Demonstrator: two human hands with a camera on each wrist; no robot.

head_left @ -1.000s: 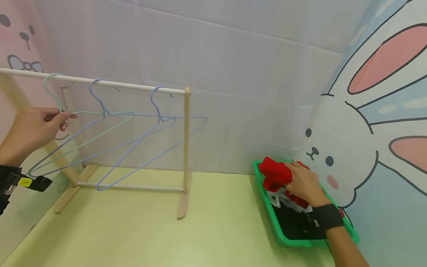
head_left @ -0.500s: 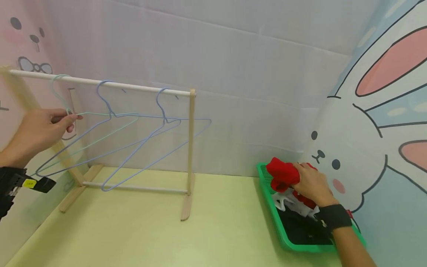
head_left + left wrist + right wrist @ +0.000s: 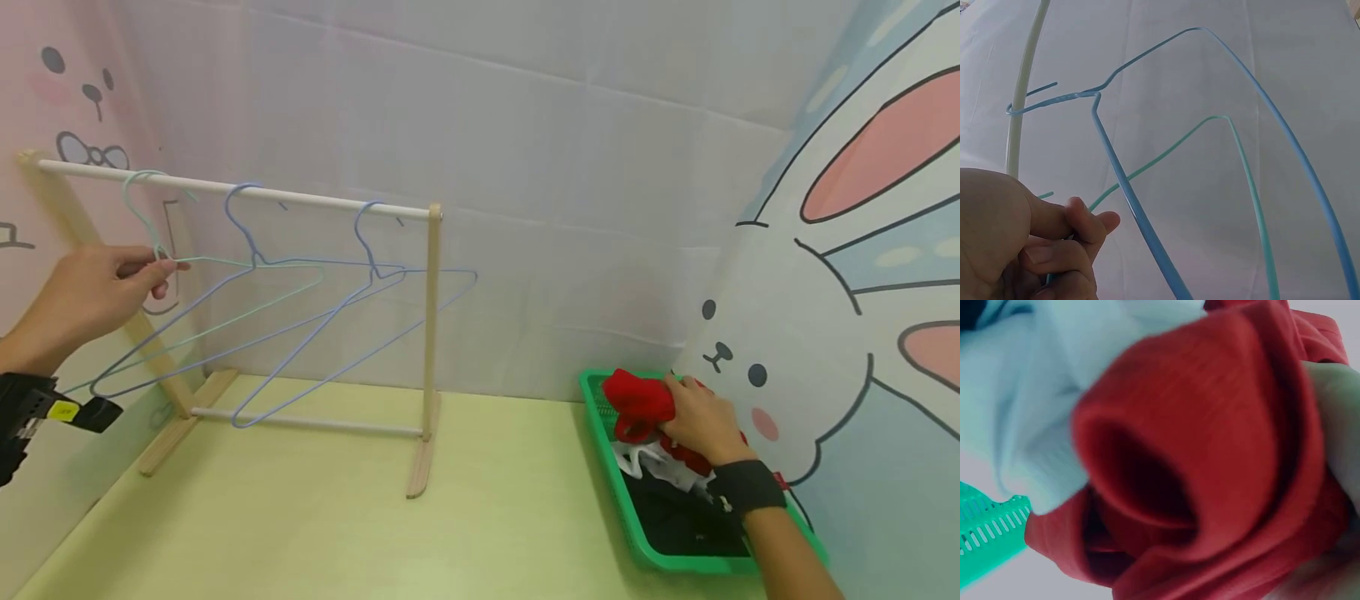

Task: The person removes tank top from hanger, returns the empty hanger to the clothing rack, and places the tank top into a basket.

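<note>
In the head view, a mint-green wire hanger (image 3: pixel 243 317) hangs by its hook from the white rail (image 3: pixel 300 198) of a wooden rack. My left hand (image 3: pixel 97 287) pinches it just below the hook, thumb against the curled fingers; in the left wrist view my left hand (image 3: pixel 1054 244) covers that part of the wire. Two blue hangers (image 3: pixel 312 313) hang to its right. Over at the right, my right hand (image 3: pixel 705 417) grips a bunched red garment (image 3: pixel 637 400) inside a green basket (image 3: pixel 626 521). The red garment (image 3: pixel 1210 425) fills the right wrist view, its folds hiding most fingers.
White cloth (image 3: pixel 663 462) and black cloth (image 3: pixel 678 517) lie in the basket under the red one. The rack's right post (image 3: pixel 432 325) stands between the hangers and the basket, on the pale yellow tabletop (image 3: pixel 300 517). Printed curtains (image 3: pixel 525 167) enclose the back and sides.
The head view has shifted, so the scene sits slightly further right. The red garment has dropped a little with my right hand. My left hand keeps its pinch on the green hanger.
</note>
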